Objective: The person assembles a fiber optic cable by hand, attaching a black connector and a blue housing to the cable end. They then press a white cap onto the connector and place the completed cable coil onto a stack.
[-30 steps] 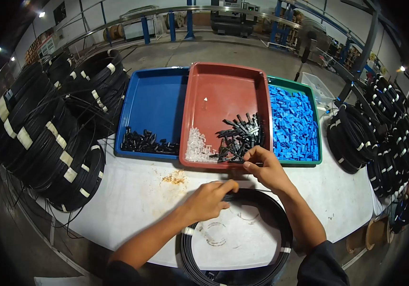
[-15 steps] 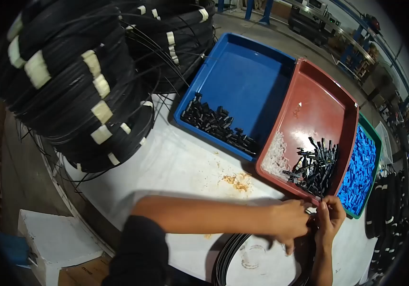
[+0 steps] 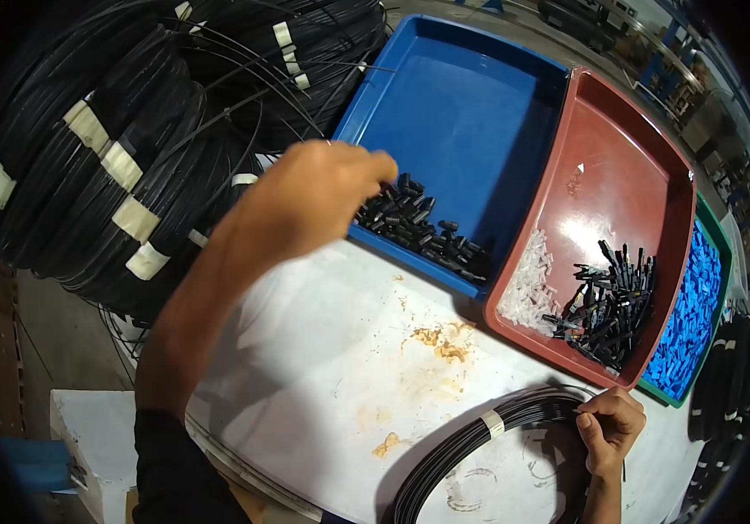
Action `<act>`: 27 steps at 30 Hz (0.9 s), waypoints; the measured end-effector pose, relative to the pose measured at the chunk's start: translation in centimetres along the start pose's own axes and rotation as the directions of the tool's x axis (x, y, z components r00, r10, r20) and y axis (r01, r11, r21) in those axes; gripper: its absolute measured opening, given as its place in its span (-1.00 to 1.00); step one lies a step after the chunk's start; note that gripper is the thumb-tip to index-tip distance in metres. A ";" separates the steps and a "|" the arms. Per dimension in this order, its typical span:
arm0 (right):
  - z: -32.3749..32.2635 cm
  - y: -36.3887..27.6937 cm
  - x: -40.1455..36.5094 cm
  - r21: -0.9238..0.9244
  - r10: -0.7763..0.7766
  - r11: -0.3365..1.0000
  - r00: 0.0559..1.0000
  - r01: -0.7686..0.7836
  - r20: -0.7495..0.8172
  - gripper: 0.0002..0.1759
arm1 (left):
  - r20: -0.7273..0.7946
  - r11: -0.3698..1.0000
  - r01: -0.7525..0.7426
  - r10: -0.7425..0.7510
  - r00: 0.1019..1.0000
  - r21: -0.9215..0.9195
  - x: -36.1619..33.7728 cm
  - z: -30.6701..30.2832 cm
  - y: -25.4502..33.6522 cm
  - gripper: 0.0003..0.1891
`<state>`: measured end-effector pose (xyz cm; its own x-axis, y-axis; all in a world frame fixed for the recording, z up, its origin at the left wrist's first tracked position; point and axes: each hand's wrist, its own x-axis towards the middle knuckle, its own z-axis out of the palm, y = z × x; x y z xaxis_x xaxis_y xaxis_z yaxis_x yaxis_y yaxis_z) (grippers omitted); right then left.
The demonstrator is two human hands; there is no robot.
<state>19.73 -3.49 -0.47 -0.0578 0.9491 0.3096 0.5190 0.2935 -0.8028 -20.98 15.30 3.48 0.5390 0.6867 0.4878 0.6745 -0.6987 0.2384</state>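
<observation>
My left hand (image 3: 322, 192) is stretched over the near left corner of the blue tray (image 3: 471, 52), slightly blurred. Its visible fingers point towards a heap of small black plastic parts (image 3: 432, 231), and I see nothing held; the fingertips' undersides are hidden. On the white table, a coil of black cable (image 3: 453, 454) lies bound with a pale tape band (image 3: 493, 424). At the coil's right side, my right hand (image 3: 612, 426) pinches the cable between thumb and forefinger.
Beside the blue tray, a red tray (image 3: 597, 157) holds clear pieces (image 3: 528, 284) and black connectors (image 3: 615, 306). A green tray (image 3: 715, 231) contains blue pieces (image 3: 689, 314). Large stacked cable coils (image 3: 69, 192) stand at left. Yellowish scraps (image 3: 445, 341) mark the white table (image 3: 305, 349).
My left hand has left the coil and moved up and left to the blue tray. My right hand stays at the coil, slightly lower. The view has shifted a little.
</observation>
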 end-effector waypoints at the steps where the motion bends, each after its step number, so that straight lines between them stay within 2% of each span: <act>1: 0.0 0.0 0.0 -0.007 0.005 1.000 1.000 -0.005 -0.001 -0.83 | 0.056 0.997 0.066 -0.064 0.996 -0.033 0.6 -0.3 -0.4 -0.87; 2: 0.0 0.0 0.0 -0.013 -0.007 1.000 1.000 0.007 -0.001 -0.83 | 0.114 0.989 0.131 -0.123 0.986 -0.063 1.0 -0.5 -0.6 -0.87; 3: 0.0 0.0 0.1 -0.018 -0.021 1.000 1.000 0.021 -0.002 -0.83 | 0.111 0.990 0.126 -0.118 0.987 -0.070 1.2 0.0 -0.8 -0.87; 5: -0.2 -0.1 0.0 -0.011 -0.012 1.000 1.000 0.012 -0.014 -0.84 | 0.136 0.999 0.025 -0.019 0.991 -0.045 1.5 1.4 -1.4 -0.86; 6: -0.1 -0.1 -0.1 0.009 0.000 1.000 1.000 0.000 -0.021 -0.84 | 0.137 0.999 0.022 -0.016 0.990 -0.042 1.7 2.2 -1.6 -0.86; 8: 0.1 0.0 -0.1 0.000 -0.011 1.000 1.000 0.011 -0.017 -0.84 | 0.076 0.990 -0.110 0.103 0.992 0.092 1.9 3.5 -1.7 -0.84; 13: 0.0 0.0 -0.1 -0.029 -0.028 0.999 0.999 0.028 -0.020 -0.84 | 0.059 0.982 -0.106 0.098 0.993 0.159 2.2 4.8 -2.5 -0.81; 15: 0.0 0.1 -0.1 -0.029 -0.017 0.999 1.000 0.016 -0.023 -0.84 | -0.062 0.989 0.012 -0.002 0.998 0.150 2.3 5.2 -2.6 -0.78; 18: 0.0 0.0 0.1 -0.015 -0.008 1.000 1.000 0.008 -0.014 -0.86 | -0.061 0.999 0.006 -0.004 0.998 0.038 2.3 4.7 -3.0 -0.75; 19: 0.0 -0.1 0.1 -0.018 -0.005 1.000 1.000 0.005 -0.017 -0.86 | -0.019 0.999 0.026 -0.025 1.000 0.031 2.4 4.1 -2.8 -0.76; 21: 0.1 -0.3 0.2 0.021 0.043 0.999 0.999 -0.042 -0.026 -0.86 | -0.025 0.998 0.043 -0.042 0.999 0.037 2.1 3.8 -3.0 -0.77; 27: 0.1 -0.3 0.3 0.008 0.040 0.999 0.999 -0.040 -0.026 -0.86 | 0.012 0.990 0.101 -0.103 0.995 0.101 1.8 3.7 -2.1 -0.80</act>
<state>19.43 -3.29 -0.16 -0.0146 0.9567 0.2907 0.5143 0.2565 -0.8183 -19.57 18.78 0.76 0.4729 0.7571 0.4508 0.7730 -0.6020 0.2002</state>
